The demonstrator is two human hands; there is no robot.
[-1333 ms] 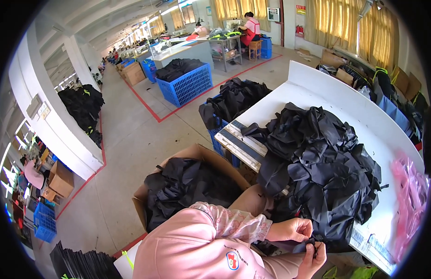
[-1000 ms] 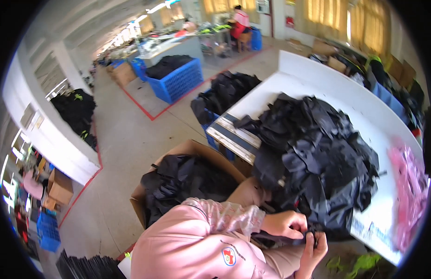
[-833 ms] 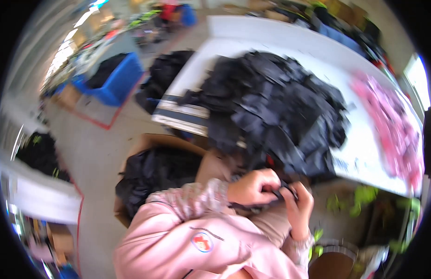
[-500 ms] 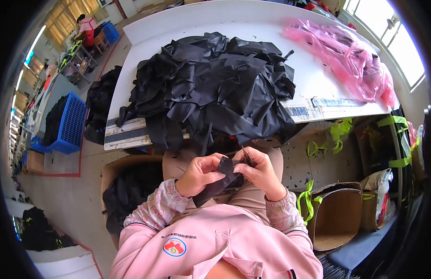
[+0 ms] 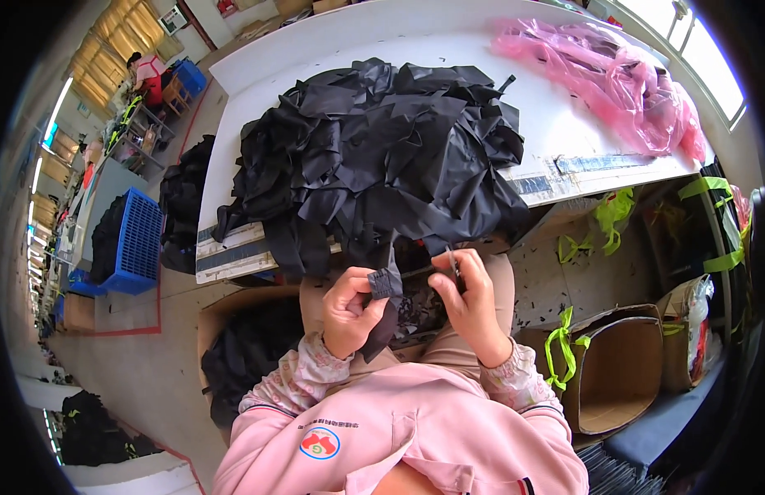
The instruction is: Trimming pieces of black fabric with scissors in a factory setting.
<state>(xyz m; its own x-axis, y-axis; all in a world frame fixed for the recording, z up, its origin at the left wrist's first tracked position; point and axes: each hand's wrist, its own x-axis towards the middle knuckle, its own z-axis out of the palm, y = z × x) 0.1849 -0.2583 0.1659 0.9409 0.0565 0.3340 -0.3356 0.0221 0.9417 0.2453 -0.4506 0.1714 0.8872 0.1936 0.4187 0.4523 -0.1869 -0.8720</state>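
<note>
Above my lap, my left hand [image 5: 353, 309] is closed, pinching a black fabric piece [image 5: 388, 283] between thumb and fingers. A gathered, ribbed strip shows at the fingertips, and the rest of the cloth hangs down toward my lap. To the right and apart from the cloth, my right hand [image 5: 469, 301] curls round a small slender metal tool [image 5: 454, 266], which looks like thread snips. Most of it is hidden by the fingers. Just beyond both hands, a large heap of black fabric pieces [image 5: 382, 157] spreads over the white table [image 5: 555, 140] and droops past its near edge.
A pink plastic bag [image 5: 613, 91] lies on the table's right. Open cardboard boxes [image 5: 617, 371] stand right of my lap; another box with black cloth [image 5: 254, 346] stands left. A blue crate [image 5: 139, 239] sits on the left floor. Far left, a person [image 5: 151, 78] is at work.
My hands have drawn apart: the right has moved away to the right with the tool, while the left keeps the black fabric piece, now turned to show its ribbed strip.
</note>
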